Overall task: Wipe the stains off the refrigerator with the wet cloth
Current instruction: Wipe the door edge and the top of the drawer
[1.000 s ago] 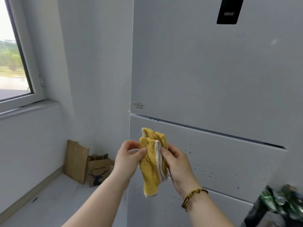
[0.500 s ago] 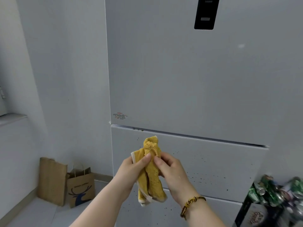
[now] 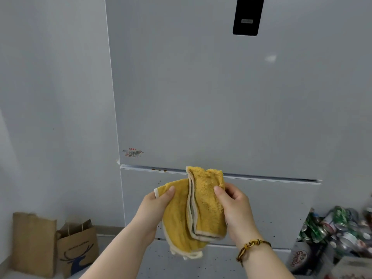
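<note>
A pale grey refrigerator (image 3: 201,97) fills the middle and right of the head view. Small dark specks dot its lower drawer front (image 3: 281,208), and a few brown spots (image 3: 159,169) sit on the seam at the drawer's top left. In front of the drawer I hold a folded yellow cloth (image 3: 203,204) with a pale trim in both hands. My left hand (image 3: 155,210) pinches its left flap under the thumb. My right hand (image 3: 235,206), with a beaded bracelet at the wrist, grips the folded right part. The cloth is apart from the fridge.
Two brown paper bags (image 3: 58,246) stand on the floor at the lower left against the wall. A box of crushed drink cans (image 3: 338,236) sits at the lower right beside the fridge. A black control panel (image 3: 248,16) is high on the upper door.
My view has swung right and closer to the fridge, and the window has left the frame. The bunched cloth has been spread wider between my hands.
</note>
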Tool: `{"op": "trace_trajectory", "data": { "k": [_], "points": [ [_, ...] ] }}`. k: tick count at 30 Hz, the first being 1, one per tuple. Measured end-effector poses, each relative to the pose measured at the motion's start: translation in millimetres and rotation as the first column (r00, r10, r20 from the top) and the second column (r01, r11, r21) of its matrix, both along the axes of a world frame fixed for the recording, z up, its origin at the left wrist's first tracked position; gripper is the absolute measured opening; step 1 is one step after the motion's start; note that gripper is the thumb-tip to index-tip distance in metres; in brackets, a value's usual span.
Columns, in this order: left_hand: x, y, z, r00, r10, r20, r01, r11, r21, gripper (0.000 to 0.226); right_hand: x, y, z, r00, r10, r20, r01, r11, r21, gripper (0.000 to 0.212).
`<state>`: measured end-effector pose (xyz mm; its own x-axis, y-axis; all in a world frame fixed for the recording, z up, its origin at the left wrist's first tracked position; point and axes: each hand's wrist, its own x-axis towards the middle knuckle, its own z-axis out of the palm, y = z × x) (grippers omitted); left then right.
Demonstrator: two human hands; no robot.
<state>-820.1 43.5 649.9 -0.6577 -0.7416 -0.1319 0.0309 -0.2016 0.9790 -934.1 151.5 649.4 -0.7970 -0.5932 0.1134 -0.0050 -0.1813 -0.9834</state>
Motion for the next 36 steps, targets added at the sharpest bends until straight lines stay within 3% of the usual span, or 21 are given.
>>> {"op": "trace_trajectory", "data": {
  "k": [3, 8, 12, 15, 18, 21, 24, 28, 33, 36],
  "points": [
    [-6, 4, 7, 0.995, -0.046, -0.092, 0.054, 0.995, 0.088, 0.021, 6, -3, -1, 0.996, 0.021, -0.088, -0.018, 0.999, 0.042, 0.014],
    [-25, 10, 22, 0.971, -0.187, -0.148, 0.188, 0.982, -0.006, 0.053, 12, -6, 6, 0.976, 0.103, -0.193, -0.088, 0.993, 0.085, 0.015],
    [-47, 30, 41, 0.889, -0.4, -0.223, 0.377, 0.916, -0.136, 0.083, -4, 3, 13, 0.965, -0.008, -0.263, 0.024, 0.998, 0.06, 0.049],
    [-67, 59, 54, 0.855, -0.467, -0.226, 0.427, 0.88, -0.207, 0.081, -34, 26, 24, 0.944, -0.156, -0.291, 0.137, 0.987, -0.084, 0.032],
    [-96, 90, 68, 0.92, -0.319, -0.228, 0.233, 0.912, -0.339, 0.061, -73, 70, 41, 0.921, -0.231, -0.313, 0.177, 0.966, -0.19, 0.018],
    [-133, 130, 84, 0.946, -0.097, -0.311, -0.073, 0.868, -0.491, 0.023, -116, 122, 55, 0.924, -0.247, -0.291, 0.184, 0.956, -0.228, 0.016],
    [-176, 171, 102, 0.928, 0.021, -0.372, -0.252, 0.768, -0.588, 0.029, -165, 170, 75, 0.91, -0.293, -0.292, 0.207, 0.934, -0.29, 0.018],
    [-221, 199, 130, 0.922, 0.137, -0.363, -0.383, 0.472, -0.794, 0.034, -229, 209, 109, 0.871, -0.37, -0.323, 0.244, 0.897, -0.368, 0.021],
    [-261, 197, 163, 0.902, 0.28, -0.328, -0.388, 0.192, -0.901, 0.039, -297, 214, 154, 0.867, -0.408, -0.285, 0.252, 0.854, -0.456, 0.023],
    [-278, 193, 170, 0.896, 0.341, -0.284, -0.341, 0.119, -0.932, 0.049, -323, 203, 166, 0.842, -0.44, -0.313, 0.257, 0.836, -0.484, 0.026]
  ]
}}
